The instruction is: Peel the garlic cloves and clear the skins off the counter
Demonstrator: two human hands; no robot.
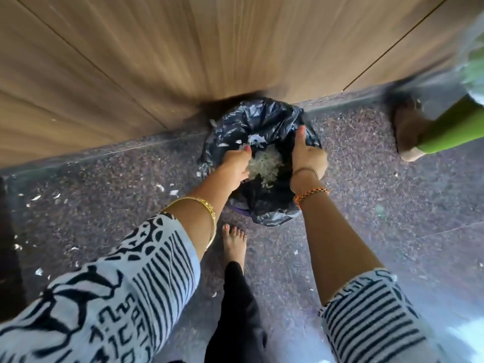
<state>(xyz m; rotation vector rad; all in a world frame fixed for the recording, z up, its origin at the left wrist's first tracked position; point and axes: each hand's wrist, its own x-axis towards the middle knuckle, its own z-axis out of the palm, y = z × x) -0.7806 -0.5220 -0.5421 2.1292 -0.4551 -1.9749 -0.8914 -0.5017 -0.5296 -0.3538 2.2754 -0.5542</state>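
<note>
Both hands hung over the round bin lined with a crinkled black plastic bag (264,121), apparently so the loose pale papery garlic skins (264,163) would fall inside. The left hand (235,166) was curled beside the skins; whether its grip held any I could not tell. The right hand (307,155), thumb up, seemed part-opened, its grip likewise unclear. White flakes (161,188) lay scattered on the speckled floor (366,179) beside the bin's rim, with open room around.

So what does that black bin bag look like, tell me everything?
The bin bag is black, shiny, crinkled plastic, lining a bin that stands on the speckled floor against the wooden panel. Its mouth gapes open. The left hand and right hand drop pale garlic skins into it.
</note>
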